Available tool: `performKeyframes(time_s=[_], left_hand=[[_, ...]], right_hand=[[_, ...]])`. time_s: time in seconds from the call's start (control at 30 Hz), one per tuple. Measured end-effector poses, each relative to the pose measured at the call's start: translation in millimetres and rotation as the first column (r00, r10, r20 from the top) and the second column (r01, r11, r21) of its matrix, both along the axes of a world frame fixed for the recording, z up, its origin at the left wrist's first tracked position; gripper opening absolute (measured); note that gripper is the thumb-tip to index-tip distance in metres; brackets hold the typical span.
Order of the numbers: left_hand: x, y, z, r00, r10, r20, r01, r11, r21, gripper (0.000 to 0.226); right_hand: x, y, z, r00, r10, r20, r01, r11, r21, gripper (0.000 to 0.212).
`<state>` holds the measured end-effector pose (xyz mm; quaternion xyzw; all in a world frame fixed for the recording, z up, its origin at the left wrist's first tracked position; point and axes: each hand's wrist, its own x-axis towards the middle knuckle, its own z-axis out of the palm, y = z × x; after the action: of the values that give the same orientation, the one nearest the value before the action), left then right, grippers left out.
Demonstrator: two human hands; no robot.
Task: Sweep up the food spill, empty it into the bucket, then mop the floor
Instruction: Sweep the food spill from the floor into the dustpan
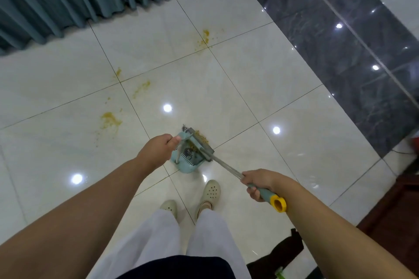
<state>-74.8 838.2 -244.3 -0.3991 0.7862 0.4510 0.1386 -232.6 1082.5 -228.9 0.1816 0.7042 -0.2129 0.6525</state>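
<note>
While both hands grip, left hand point(158, 149) dustpan point(186, 161) handle, right hand point(260, 182) broom point(226, 167) handle, spill point(201, 137) at brush

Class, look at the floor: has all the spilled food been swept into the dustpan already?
No; yellow food patches still lie on the tiles, apart from the dustpan.

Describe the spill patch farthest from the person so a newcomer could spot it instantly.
Start at the pleated teal curtain along the top. Below its right end, on the glossy cream floor tiles, a yellow-orange crumb smear straddles a grout crossing. Unlike the other patches, it lies nearest the dark marble strip.
</note>
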Motion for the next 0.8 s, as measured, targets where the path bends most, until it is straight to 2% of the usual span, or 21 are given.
performKeyframes(time_s=[0.27, 0.47, 0.8], left_hand=[[29.1, -0.4, 6.7, 0.987, 0.155, -0.036, -0.145, 0.97, 0.196, 0.039], [61.7, -6.9, 6.9, 0.994, 0.107, 0.018, -0.109, 0.981, 0.16, 0.045], [66.8, -8.3, 9.8, 0.999, 0.037, 0.038, -0.043, 0.979, 0.2, 0.036]], right_hand=[[16.8, -10.1, -2.7, 0.975, 0.109, -0.192, -0.113, 0.993, -0.012, 0.053], [15.3, -39.4, -28.3, 0.933, 0.252, -0.257, -0.248, 0.968, 0.046, 0.036], [51.5, -10.5, -39.1, 0.9, 0.361, -0.244, -0.323, 0.928, 0.184, 0.031]])
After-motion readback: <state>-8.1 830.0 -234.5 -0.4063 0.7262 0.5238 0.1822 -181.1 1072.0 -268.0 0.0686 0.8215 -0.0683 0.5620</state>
